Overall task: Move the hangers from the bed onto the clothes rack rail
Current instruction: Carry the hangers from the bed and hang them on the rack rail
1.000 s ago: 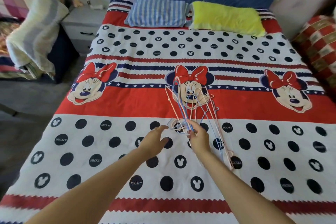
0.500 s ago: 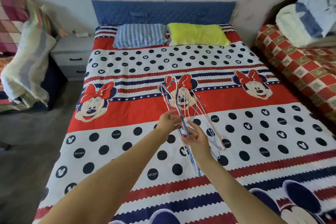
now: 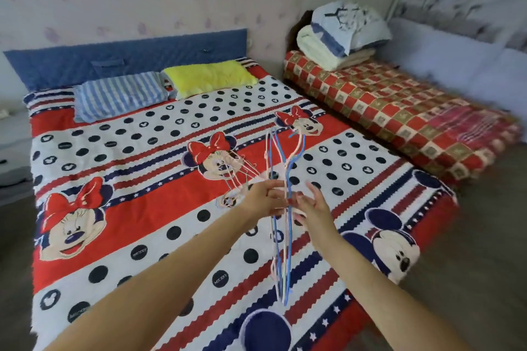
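Several thin wire hangers (image 3: 281,239), blue, pink and white, hang in a bunch above the bed (image 3: 128,208). My left hand (image 3: 263,198) grips the bunch near its middle, fingers curled round the wires. My right hand (image 3: 312,205) is just to the right of the bunch with its fingers spread; whether it touches the wires I cannot tell. More pale hangers (image 3: 238,171) lie on the cartoon-print bedspread just beyond my left hand. No clothes rack is in view.
A striped pillow (image 3: 119,98) and a yellow pillow (image 3: 209,75) lie at the blue headboard (image 3: 122,55). A lower bed with a red checked cover (image 3: 399,111) and folded blankets (image 3: 340,33) stands to the right. Bare floor (image 3: 467,251) lies at the bed's right corner.
The bunch of hangers came up off the bed in my left hand. My right hand let go and spread its fingers. The view swung to the right.
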